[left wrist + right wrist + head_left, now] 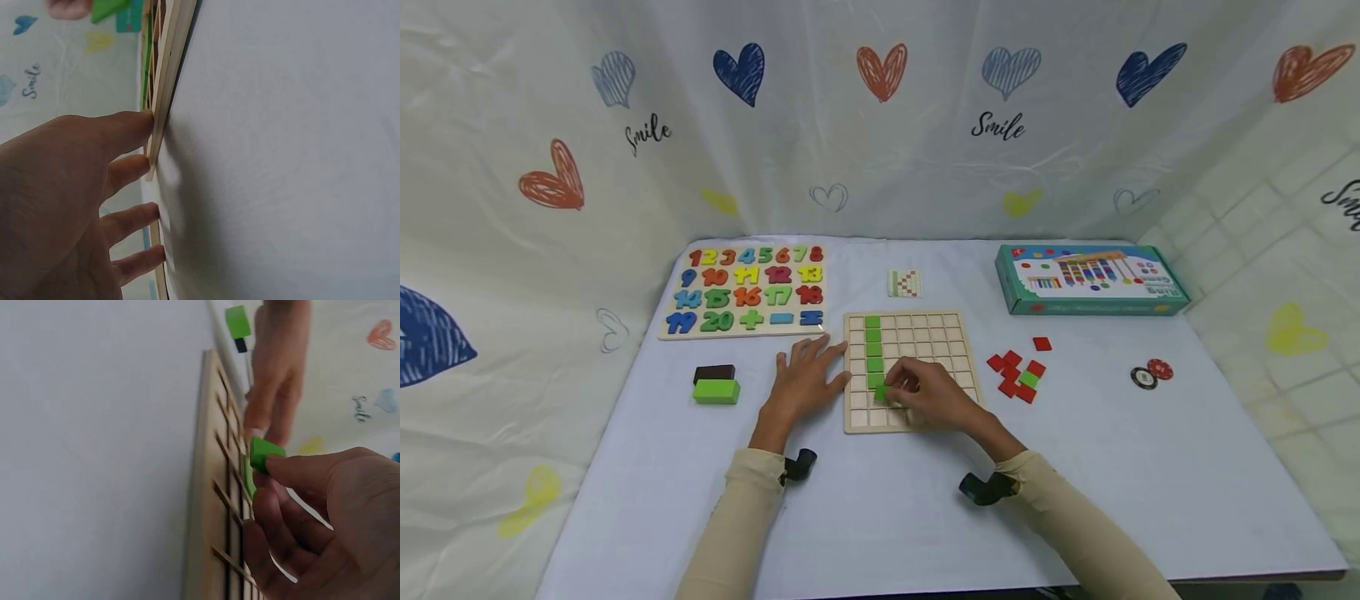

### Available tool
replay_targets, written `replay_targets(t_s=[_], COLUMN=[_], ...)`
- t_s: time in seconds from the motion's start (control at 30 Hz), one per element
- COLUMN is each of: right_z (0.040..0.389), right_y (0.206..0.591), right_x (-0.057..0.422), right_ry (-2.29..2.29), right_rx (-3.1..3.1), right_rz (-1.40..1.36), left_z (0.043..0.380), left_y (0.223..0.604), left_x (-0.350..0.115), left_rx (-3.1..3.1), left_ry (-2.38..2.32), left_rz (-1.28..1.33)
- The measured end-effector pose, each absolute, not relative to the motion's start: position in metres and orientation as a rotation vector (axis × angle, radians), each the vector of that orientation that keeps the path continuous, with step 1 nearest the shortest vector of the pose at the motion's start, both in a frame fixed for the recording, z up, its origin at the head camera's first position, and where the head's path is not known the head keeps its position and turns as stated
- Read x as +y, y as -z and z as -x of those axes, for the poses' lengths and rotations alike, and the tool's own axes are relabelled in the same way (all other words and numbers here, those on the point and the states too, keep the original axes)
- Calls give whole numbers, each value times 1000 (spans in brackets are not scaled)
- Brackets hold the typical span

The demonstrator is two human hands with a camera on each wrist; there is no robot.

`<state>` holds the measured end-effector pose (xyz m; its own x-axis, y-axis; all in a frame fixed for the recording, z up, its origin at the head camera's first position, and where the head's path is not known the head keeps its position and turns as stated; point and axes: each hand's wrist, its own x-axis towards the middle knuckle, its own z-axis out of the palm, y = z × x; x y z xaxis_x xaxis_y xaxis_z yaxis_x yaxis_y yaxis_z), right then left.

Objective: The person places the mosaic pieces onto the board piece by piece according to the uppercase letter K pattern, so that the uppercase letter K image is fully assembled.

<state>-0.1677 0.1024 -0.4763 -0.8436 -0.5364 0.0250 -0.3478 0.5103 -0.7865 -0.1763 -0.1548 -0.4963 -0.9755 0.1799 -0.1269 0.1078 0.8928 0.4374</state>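
A wooden grid board [880, 430] lies mid-table, with a column of green square tiles [874, 350] in its second column from the left. Between thumb and fingertips, my right hand [934, 393] pinches one more green tile [265, 454] just over the board, below that column. My left hand [802, 382] has its fingers spread, and its thumb [128, 130] touches the board's left edge. To the right of the board lie several loose red tiles [1009, 375] with one green tile [1028, 379] among them.
A number puzzle board [745, 320] sits at the back left, and a small pattern card [904, 283] behind the grid. A green box [1090, 283] stands back right. Two round chips [1144, 378] lie far right; a green block [716, 392] and a dark block [714, 372] lie left.
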Motion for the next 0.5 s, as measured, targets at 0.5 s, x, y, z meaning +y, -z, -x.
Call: replay_targets(t_s=[0.5], right_z=[166], right_y=[493], right_x=[90], right_ry=[1149], right_rx=[2610], right_rz=[749], left_z=[176], left_y=[495], left_x=[-155], left_rx=[2891], left_ry=[-654], left_rz=[-217])
